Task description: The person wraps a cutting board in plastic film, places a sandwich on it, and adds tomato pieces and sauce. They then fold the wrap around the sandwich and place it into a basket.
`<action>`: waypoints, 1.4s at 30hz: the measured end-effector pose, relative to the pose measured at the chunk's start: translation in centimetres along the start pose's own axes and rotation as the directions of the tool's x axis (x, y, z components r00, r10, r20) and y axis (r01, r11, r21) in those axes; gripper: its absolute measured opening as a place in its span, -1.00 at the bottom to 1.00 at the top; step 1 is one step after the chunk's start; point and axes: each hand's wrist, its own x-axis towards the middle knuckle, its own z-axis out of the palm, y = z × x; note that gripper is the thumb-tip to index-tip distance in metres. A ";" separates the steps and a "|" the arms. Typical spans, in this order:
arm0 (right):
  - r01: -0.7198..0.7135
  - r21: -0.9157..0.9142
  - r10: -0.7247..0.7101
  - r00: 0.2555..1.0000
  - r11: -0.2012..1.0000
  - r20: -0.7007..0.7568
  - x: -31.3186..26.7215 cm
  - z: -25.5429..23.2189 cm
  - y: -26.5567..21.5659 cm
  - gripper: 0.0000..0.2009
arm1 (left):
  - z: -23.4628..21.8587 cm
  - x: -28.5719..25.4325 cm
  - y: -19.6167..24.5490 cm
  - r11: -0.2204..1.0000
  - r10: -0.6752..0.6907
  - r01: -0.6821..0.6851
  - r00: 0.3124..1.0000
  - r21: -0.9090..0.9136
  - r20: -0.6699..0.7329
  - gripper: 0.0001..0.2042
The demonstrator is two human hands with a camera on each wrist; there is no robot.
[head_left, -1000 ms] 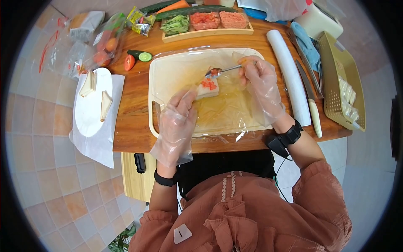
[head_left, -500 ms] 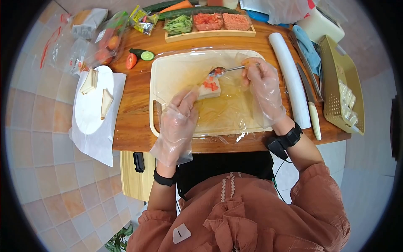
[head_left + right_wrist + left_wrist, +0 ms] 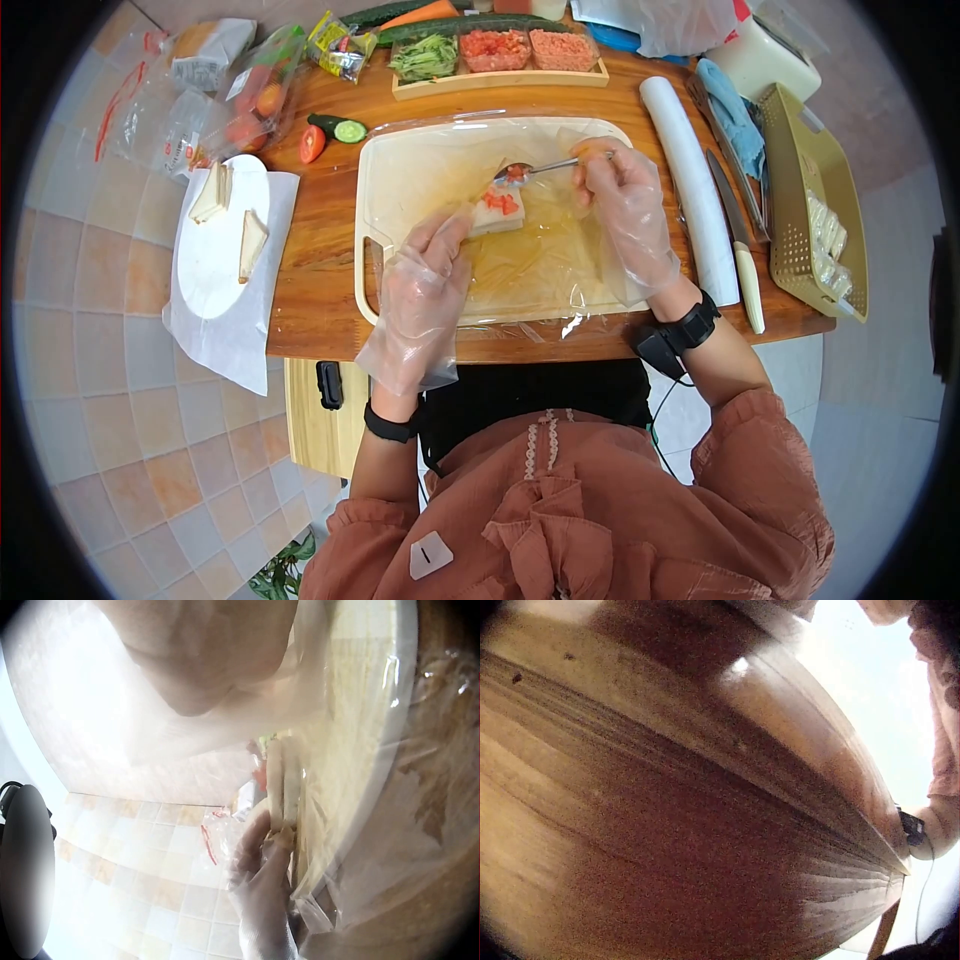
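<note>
We record the left hand (image 3: 425, 300) pinching bread (image 3: 497, 223) from nine o'clock, the right hand (image 3: 630, 205) gripping a spoon (image 3: 553, 164) from two.

The spoon (image 3: 540, 167) is silver, the diced topping (image 3: 501, 203) red, the bread (image 3: 497, 223) white.

The table (image 3: 320, 235) is glossy wood w/ visible grain; the board (image 3: 382, 160) looks smooth plastic, under shiny, wrinkled plastic film (image 3: 560, 255). The spoon (image 3: 552, 163) is polished metal & the gloves (image 3: 418, 310) are thin, crinkled plastic. Paper (image 3: 272, 215) at left is matt, & the cloth (image 3: 730, 105) at far right looks soft & matt.
</note>
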 end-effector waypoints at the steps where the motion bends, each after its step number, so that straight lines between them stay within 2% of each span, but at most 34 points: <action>1: 0.000 0.000 0.000 1.000 1.000 0.000 0.0 0.0 0.0 -0.83 | 0.1 0.0 -0.1 1.000 0.010 -0.010 1.000 0.000 -0.008 -0.63; 7: -0.026 -0.026 0.027 1.000 0.999 0.009 0.0 -0.1 -0.1 -0.82 | 0.0 0.0 -0.1 1.000 0.013 -0.013 1.000 -0.002 -0.007 -0.63; 10: -0.049 0.036 0.050 0.999 0.998 -0.021 0.0 0.1 -0.3 -0.82 | -0.1 0.2 0.0 1.000 0.025 -0.025 1.000 0.000 -0.008 -0.63; 12: -0.060 0.152 0.065 0.997 0.987 -0.032 0.0 0.2 -0.5 -0.83 | -0.1 0.2 0.0 0.999 0.039 -0.039 0.999 0.007 -0.014 -0.63; 15: -0.072 0.070 0.072 0.997 0.995 -0.003 0.0 -0.1 -0.7 -0.83 | -0.1 0.2 -0.1 0.999 0.045 -0.045 0.999 0.016 -0.019 -0.63; 19: -0.095 0.109 0.096 0.995 0.990 -0.008 -0.1 -0.2 -0.5 -0.83 | -0.1 0.3 0.1 0.999 0.040 -0.040 0.999 -0.006 -0.021 -0.63; 28: -0.086 0.011 0.086 0.996 0.996 -0.001 0.0 -0.3 -0.2 -0.83 | -0.1 0.2 0.1 1.000 0.026 -0.026 1.000 -0.015 -0.009 -0.64; 37: -0.087 0.072 0.089 0.996 0.994 -0.021 0.0 -0.1 -0.4 -0.82 | 0.0 0.2 0.0 0.999 0.022 -0.023 1.000 -0.025 -0.019 -0.64; 39: -0.079 0.134 0.081 0.997 0.988 -0.006 0.0 -0.1 -0.2 -0.81 | 0.0 0.2 0.0 0.999 0.024 -0.024 1.000 -0.026 -0.019 -0.64; 42: -0.068 0.129 0.065 0.998 0.989 0.027 0.0 0.1 -0.1 -0.81 | 0.1 0.2 0.0 1.000 0.025 -0.025 1.000 -0.008 -0.019 -0.64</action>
